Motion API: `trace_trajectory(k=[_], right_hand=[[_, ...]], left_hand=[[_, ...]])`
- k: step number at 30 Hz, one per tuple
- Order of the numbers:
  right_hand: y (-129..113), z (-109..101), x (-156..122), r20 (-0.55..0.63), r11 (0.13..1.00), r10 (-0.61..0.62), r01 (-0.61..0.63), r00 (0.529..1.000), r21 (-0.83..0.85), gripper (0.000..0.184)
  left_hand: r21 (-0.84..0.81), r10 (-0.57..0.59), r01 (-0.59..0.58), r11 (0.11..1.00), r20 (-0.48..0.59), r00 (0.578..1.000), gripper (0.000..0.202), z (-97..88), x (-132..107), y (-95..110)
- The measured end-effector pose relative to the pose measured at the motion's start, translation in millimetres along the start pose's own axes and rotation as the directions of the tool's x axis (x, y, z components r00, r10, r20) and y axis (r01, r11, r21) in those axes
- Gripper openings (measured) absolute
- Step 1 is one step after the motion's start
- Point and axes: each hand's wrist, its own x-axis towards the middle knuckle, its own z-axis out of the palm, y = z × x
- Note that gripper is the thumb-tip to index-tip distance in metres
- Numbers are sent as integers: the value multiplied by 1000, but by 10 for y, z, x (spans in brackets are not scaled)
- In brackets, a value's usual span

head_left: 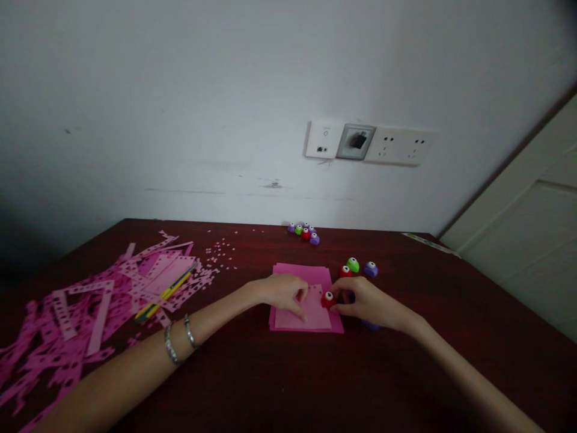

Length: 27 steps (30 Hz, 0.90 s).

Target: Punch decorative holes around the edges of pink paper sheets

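Observation:
A small stack of pink paper (306, 273) lies on the dark red table (279, 385). My left hand (283, 293) rests on it, fingers curled and pinching a lighter pink sheet (311, 313). My right hand (367, 304) is closed around a small red paper punch (327, 299) at the sheet's right edge. Just behind stand a red punch (345, 271), a green punch (353, 264) and a purple punch (370, 269).
A heap of punched pink paper strips (85, 307) covers the table's left side, with a yellow pencil-like tool (164, 294) on it and paper dots (220, 252) scattered nearby. Several more small punches (304, 232) sit by the wall. Wall sockets (369, 143) are above; a door (527, 240) is at right.

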Motion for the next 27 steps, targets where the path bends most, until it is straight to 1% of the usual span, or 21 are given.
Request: trace_trajectory(k=[5,12,18,23,27], right_hand=[[25,-19,-8,2,1000,17,-17,1000,-1,21],[38,-18,-7,4,1000,-18,18,1000,11,21],[28,-16,-11,-22,999,-36,35,999,-34,18],[30,-45,-26,17,1000,-26,25,1000,14,22],[46,-79,-42,49,1000,0,-1,999,30,25]], left_hand=[[1,11,-11,1000,-6,1000,38,8,-1,-22],[-5,27,-27,1000,-23,999,37,-6,-10,-3],[-5,21,-21,1000,-29,999,38,10,7,-15],[-11,26,-26,1000,-29,999,38,22,8,-35],[14,31,-30,999,-33,999,38,13,-1,-23]])
